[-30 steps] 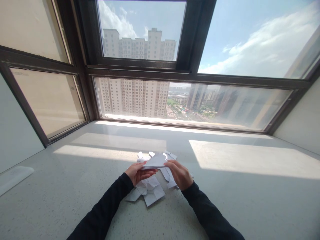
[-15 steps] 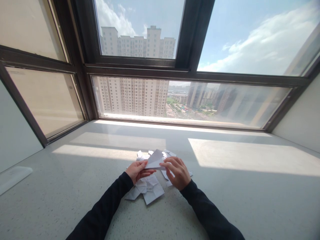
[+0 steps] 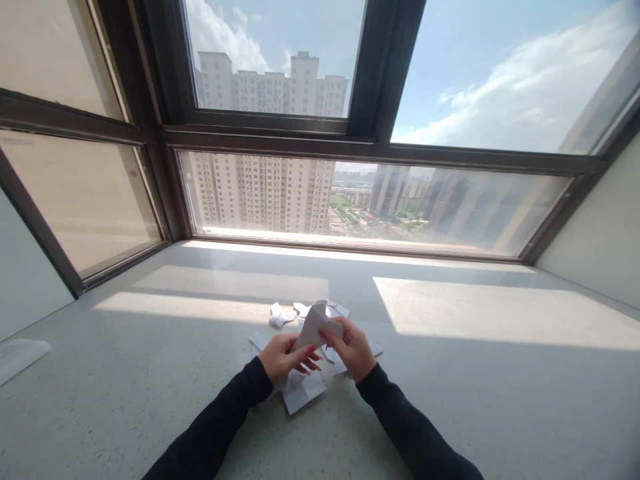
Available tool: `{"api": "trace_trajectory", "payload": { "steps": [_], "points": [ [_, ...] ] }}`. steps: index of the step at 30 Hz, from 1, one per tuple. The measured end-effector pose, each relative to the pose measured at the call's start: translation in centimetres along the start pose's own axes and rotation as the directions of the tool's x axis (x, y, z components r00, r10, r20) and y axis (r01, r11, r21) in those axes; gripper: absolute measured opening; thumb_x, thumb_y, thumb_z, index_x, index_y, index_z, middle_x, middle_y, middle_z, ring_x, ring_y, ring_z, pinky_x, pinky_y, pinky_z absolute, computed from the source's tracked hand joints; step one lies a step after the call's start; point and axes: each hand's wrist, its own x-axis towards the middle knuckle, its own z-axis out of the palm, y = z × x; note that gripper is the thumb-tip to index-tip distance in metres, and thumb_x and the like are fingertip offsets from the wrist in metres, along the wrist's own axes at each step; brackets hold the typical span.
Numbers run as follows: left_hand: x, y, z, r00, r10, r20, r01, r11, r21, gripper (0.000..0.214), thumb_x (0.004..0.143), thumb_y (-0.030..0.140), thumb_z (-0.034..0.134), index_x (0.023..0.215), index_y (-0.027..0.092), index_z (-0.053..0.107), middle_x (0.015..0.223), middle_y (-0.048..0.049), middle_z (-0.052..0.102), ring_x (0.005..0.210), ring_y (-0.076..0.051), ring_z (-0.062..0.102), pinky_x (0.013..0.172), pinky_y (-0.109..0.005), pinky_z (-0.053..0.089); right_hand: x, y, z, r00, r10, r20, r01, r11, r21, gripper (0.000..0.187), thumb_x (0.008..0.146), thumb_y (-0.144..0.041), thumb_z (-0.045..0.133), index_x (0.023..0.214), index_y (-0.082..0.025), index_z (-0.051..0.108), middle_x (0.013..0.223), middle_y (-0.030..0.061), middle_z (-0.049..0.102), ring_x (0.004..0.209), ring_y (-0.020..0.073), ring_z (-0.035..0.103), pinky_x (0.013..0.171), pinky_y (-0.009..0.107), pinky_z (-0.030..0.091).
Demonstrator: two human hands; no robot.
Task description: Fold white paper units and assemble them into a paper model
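Note:
Both my hands hold one folded white paper piece [image 3: 316, 323] just above a pile of folded white papers [image 3: 301, 390] on the pale stone sill [image 3: 150, 373]. My left hand [image 3: 286, 357] grips the piece's lower left edge, thumb on top and fingers curled beneath. My right hand [image 3: 354, 347] pinches its right side with fingertips pressed together. The piece stands tilted up, its point toward the window. Black sleeves cover both forearms.
A wide dark-framed window [image 3: 370, 150] runs along the back of the sill, with high-rise buildings outside. A white wall [image 3: 600, 233] closes the right side. A pale flat object [image 3: 17, 353] lies at the far left edge. Sunlit patches fall across the sill.
The paper piece has been turned from lying nearly flat to standing steeply tilted. Both hands have drawn closer together and slightly nearer to me. The camera has shifted a little.

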Motion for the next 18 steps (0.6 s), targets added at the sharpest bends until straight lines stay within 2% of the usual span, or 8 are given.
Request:
{"api": "trace_trajectory", "payload": {
  "steps": [2, 4, 6, 8, 9, 11, 15, 18],
  "points": [
    [-0.1, 0.0, 0.0, 0.992, -0.084, 0.094, 0.084, 0.996, 0.004, 0.03, 0.064, 0.039, 0.06, 0.072, 0.009, 0.062, 0.058, -0.0076, 0.064, 0.044, -0.014, 0.058, 0.034, -0.017, 0.04, -0.2, -0.8, 0.2, 0.994, -0.09, 0.055, 0.095, 0.992, -0.079, 0.014, 0.071, -0.03, 0.054, 0.077, -0.018, 0.055, 0.061, -0.0013, 0.057, 0.056, 0.0131, 0.053, 0.053, 0.025, 0.044],
    [0.1, -0.1, -0.2, 0.991, -0.104, 0.082, 0.104, 0.995, 0.004, 0.033, 0.068, 0.042, 0.055, 0.068, 0.009, 0.062, 0.043, -0.0031, 0.057, 0.027, -0.007, 0.044, 0.025, -0.014, 0.027, -0.3, -1.1, 0.4, 0.989, -0.139, 0.058, 0.145, 0.982, -0.122, 0.02, 0.073, -0.03, 0.051, 0.088, -0.018, 0.054, 0.069, 0.0004, 0.06, 0.061, 0.0136, 0.055, 0.055, 0.025, 0.045],
    [0.3, -0.1, -0.7, 0.997, -0.062, -0.05, 0.061, 0.998, -0.033, 0.033, 0.069, 0.042, 0.053, 0.07, 0.011, 0.063, 0.033, 0.0035, 0.046, 0.021, -0.002, 0.029, 0.023, -0.014, 0.018, -0.1, -0.9, 0.1, 0.99, -0.142, -0.025, 0.135, 0.974, -0.181, 0.026, 0.076, -0.03, 0.046, 0.099, -0.018, 0.05, 0.076, 0.0027, 0.06, 0.064, 0.0139, 0.055, 0.056, 0.025, 0.045],
    [0.6, 0.1, -1.7, 0.974, -0.012, -0.227, -0.02, 0.99, -0.138, 0.029, 0.07, 0.04, 0.054, 0.077, 0.013, 0.063, 0.033, 0.008, 0.038, 0.022, -0.001, 0.022, 0.023, -0.014, 0.014, 0.2, 0.0, -0.6, 0.983, -0.152, -0.102, 0.112, 0.94, -0.324, 0.026, 0.079, -0.03, 0.041, 0.101, -0.018, 0.05, 0.082, 0.0053, 0.06, 0.07, 0.0153, 0.055, 0.06, 0.027, 0.046],
    [0.8, 0.2, -2.3, 0.954, -0.001, -0.301, -0.061, 0.979, -0.196, 0.029, 0.07, 0.039, 0.054, 0.08, 0.014, 0.062, 0.034, 0.0092, 0.034, 0.023, 0.0, 0.02, 0.023, -0.013, 0.014, 0.4, 0.5, -1.0, 0.979, -0.17, -0.111, 0.109, 0.9, -0.421, 0.026, 0.079, -0.03, 0.041, 0.1, -0.018, 0.051, 0.085, 0.0067, 0.06, 0.075, 0.0167, 0.055, 0.064, 0.029, 0.046],
    [0.9, 0.4, -3.5, 0.92, 0.002, -0.392, -0.123, 0.952, -0.282, 0.029, 0.071, 0.038, 0.053, 0.085, 0.014, 0.061, 0.036, 0.0101, 0.03, 0.024, 0.0, 0.018, 0.023, -0.013, 0.013, 0.4, 1.8, -1.5, 0.979, -0.199, -0.043, 0.134, 0.788, -0.601, 0.03, 0.077, -0.032, 0.043, 0.103, -0.019, 0.051, 0.096, 0.0093, 0.058, 0.088, 0.0208, 0.052, 0.074, 0.035, 0.043],
    [0.9, 0.4, -5.1, 0.9, -0.016, -0.436, -0.152, 0.925, -0.348, 0.023, 0.072, 0.032, 0.054, 0.084, 0.013, 0.06, 0.038, 0.0094, 0.028, 0.024, 0.0, 0.018, 0.022, -0.013, 0.015, 0.0, 3.4, -1.2, 0.986, -0.093, 0.136, 0.164, 0.604, -0.78, 0.051, 0.067, -0.038, 0.056, 0.113, -0.019, 0.046, 0.108, 0.0112, 0.055, 0.102, 0.0274, 0.047, 0.083, 0.042, 0.037],
    [0.9, 0.2, -5.3, 0.891, -0.05, -0.451, -0.156, 0.9, -0.408, 0.013, 0.073, 0.025, 0.053, 0.079, 0.015, 0.061, 0.038, 0.0092, 0.028, 0.024, 0.0, 0.019, 0.022, -0.013, 0.015, 0.0, 3.2, -0.9, 0.982, 0.044, 0.182, 0.124, 0.571, -0.811, 0.047, 0.067, -0.023, 0.055, 0.113, -0.017, 0.046, 0.096, 0.01, 0.062, 0.092, 0.0239, 0.054, 0.079, 0.034, 0.04]
  ]
}}
